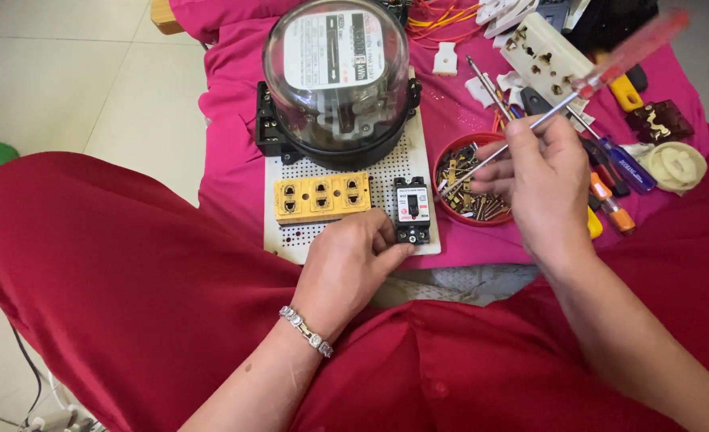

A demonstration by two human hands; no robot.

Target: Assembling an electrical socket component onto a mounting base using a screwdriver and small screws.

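My left hand (346, 264) rests on the near edge of a white perforated board (406, 156), its fingertips touching a small black circuit breaker (412, 210). Left of the breaker sits a yellow triple socket (321, 197). A round glass-domed electric meter (336, 76) stands at the board's far end. My right hand (542, 188) grips a screwdriver (602, 72) with a clear red handle. Its shaft slants down to the left, and the tip points into a red bowl (460, 146) of screws.
A pink cloth (226, 144) covers the low table. At the right lie a white multi-socket strip (548, 60), several other screwdrivers (622, 164), a brown terminal block (658, 120) and a cream round fitting (678, 166). Orange wires (442, 18) lie at the back. Red-clothed legs fill the foreground.
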